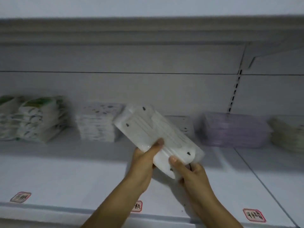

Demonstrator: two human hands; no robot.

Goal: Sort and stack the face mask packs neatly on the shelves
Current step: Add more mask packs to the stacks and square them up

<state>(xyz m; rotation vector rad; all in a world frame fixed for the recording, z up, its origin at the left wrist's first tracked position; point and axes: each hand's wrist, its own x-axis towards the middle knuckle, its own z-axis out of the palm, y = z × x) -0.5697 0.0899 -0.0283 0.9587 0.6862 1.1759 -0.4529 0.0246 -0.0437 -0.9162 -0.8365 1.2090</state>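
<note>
most of what i see is smeared by blur, so fine print is beyond me: the red-bordered paper labels along the front lip of the white metal shelf carry characters i cannot read, and the middle one is half covered by my left forearm. the stacks at the back are soft shapes only. the green-and-white patterned mask stack is cut off by the left edge, and the pale cream stack is cut off by the right edge. between them stand the white speckled mask stack and the lilac mask stack, well apart from each other.

in that gap i hold the clear-wrapped pack of white face masks, tilted, its far end toward the speckled stack and its near end low and to the right, above the shelf. my left hand grips the near left edge, thumb on top. my right hand pinches the near corner, thumb on top, fingers hidden underneath. i cannot tell whether the far end touches the speckled stack.

the shelf's front half is bare white surface, with a seam line running diagonally at the right. a slotted upright rises behind the lilac stack.
</note>
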